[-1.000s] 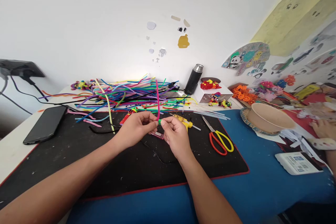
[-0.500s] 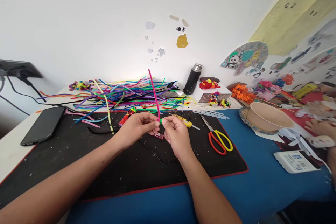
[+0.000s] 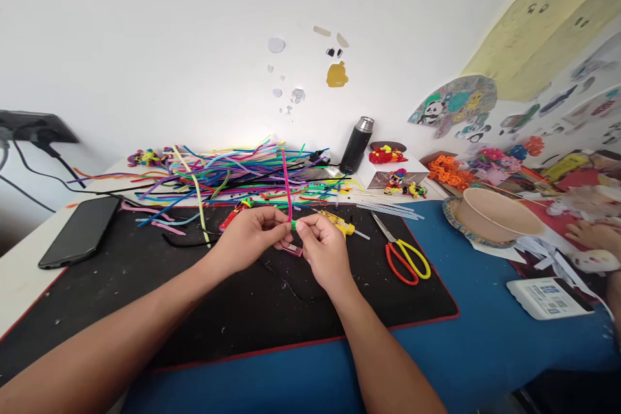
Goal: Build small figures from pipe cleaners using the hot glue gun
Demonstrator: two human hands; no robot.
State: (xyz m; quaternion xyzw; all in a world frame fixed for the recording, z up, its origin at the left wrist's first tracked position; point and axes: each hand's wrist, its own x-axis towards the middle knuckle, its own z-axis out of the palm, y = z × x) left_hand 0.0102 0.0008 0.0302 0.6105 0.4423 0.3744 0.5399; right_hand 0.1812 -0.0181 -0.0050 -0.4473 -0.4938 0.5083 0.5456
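Over the black mat (image 3: 204, 317), my left hand (image 3: 255, 236) pinches the lower end of a magenta pipe cleaner (image 3: 286, 184) that stands upright from the fingers. My right hand (image 3: 323, 246) is closed close beside it, thumb and finger on a small green piece (image 3: 294, 225). The fingertips of both hands nearly meet there, and they hide how the green and magenta parts join. Behind the right hand lies a yellow glue gun (image 3: 343, 225), partly covered. A small dark red object (image 3: 293, 250) shows beneath the fingers.
Many coloured pipe cleaners (image 3: 228, 171) are heaped along the wall. Scissors (image 3: 405, 259) lie right of my hands, a phone (image 3: 80, 233) far left. A black flask (image 3: 356, 145) and a beige bowl (image 3: 499, 217) stand behind. Another person's hand (image 3: 594, 233) is at the right edge.
The upright magenta pipe cleaner has shifted, its top now lower and slightly further right. Both hands stay together, the right one moved slightly left.
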